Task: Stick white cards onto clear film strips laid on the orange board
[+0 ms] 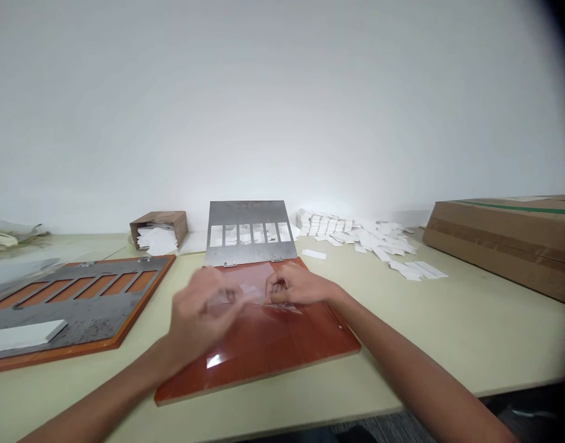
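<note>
Just under my fingers (276, 286), a clear plastic sheet (252, 294) sits over the glossy red board (273, 363). The right hand (294, 288) is pinching it; the left hand (202, 311) is at its other side, too blurred to confirm grip. Hinged steel stencil plate (250, 214) is folded open beyond the fingers, with white paper slips (375, 241) loosely piled farther out to the right.

A small workshop: a pale cream counter (467, 344) carries hinged steel-and-wood stencil jigs (79, 301), stacked white paper slips (324, 223) and a brown cardboard carton (504, 243).
</note>
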### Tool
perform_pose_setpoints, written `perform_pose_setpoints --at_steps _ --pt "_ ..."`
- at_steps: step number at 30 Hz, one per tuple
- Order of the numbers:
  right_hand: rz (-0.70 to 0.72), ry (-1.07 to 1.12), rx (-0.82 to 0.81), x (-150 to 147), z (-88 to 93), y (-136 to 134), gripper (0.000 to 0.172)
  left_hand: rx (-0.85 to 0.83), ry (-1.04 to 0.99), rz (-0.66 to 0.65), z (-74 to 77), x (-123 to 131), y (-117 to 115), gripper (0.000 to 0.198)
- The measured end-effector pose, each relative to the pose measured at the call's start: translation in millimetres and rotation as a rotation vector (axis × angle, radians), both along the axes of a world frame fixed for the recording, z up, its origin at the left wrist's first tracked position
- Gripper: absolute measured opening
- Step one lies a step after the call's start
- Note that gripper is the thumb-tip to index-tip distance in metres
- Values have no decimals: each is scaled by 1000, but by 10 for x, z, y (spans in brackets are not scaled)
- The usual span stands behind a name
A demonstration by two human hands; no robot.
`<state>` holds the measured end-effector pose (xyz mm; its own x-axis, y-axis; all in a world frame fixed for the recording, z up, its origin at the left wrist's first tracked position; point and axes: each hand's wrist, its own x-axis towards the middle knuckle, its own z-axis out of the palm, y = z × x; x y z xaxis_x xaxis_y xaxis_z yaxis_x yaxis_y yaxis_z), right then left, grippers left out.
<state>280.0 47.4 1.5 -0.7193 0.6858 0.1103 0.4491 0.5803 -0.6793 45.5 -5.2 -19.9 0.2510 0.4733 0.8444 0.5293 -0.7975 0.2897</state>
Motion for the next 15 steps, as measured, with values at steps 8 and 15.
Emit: perform_pose_setpoints --at_steps 8,15 --pt "29 -39 39 0 -22 60 22 -348 597 -298 -160 214 -197 34" --pt "31 -48 27 13 -56 101 19 -373 687 -318 -78 155 -217 38"
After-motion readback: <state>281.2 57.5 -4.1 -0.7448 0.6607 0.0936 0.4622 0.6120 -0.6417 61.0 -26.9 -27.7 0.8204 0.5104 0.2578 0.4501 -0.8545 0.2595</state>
